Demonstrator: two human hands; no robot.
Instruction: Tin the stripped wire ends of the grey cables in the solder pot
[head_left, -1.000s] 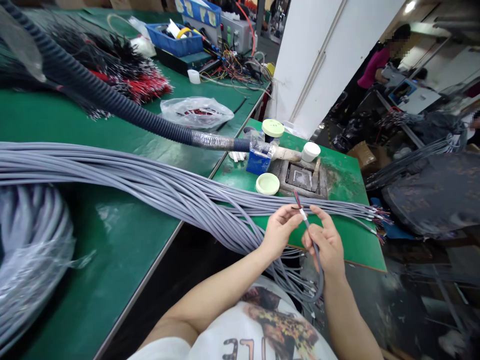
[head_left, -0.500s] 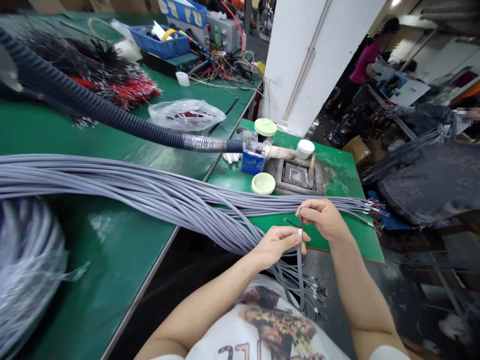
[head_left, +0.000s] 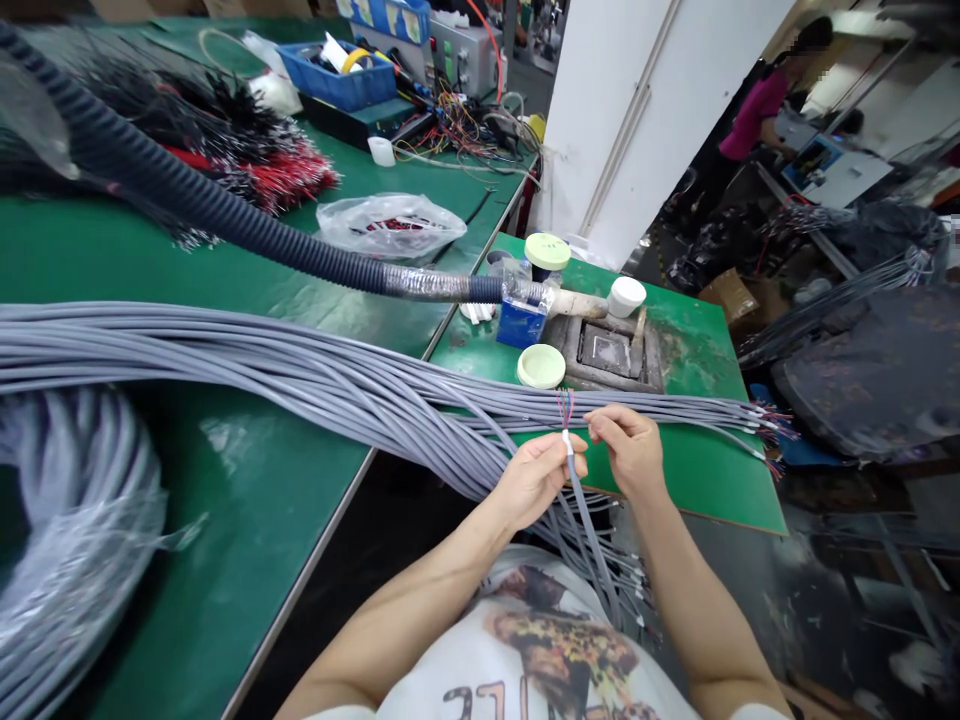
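My left hand pinches a grey cable close to its end. A white band wraps the cable there, and thin coloured wires with bare tips fan upward out of it. Just right of these wires is my right hand, apart from them, with thumb and fingers pressed together. What the right fingers hold, if anything, is too small to make out. Behind both hands a thick bundle of grey cables runs across the tables, its stripped ends at the right.
On the green table beyond stand a soldering pot, a pale round dish and a white cup. A ribbed hose crosses above the left table. A coiled cable roll lies at left. A person works farther back.
My right hand has come off the wires and now sits beside them. The wires, gathered in its fingers before, now stand fanned. My left hand and the cable end have shifted slightly left and up.
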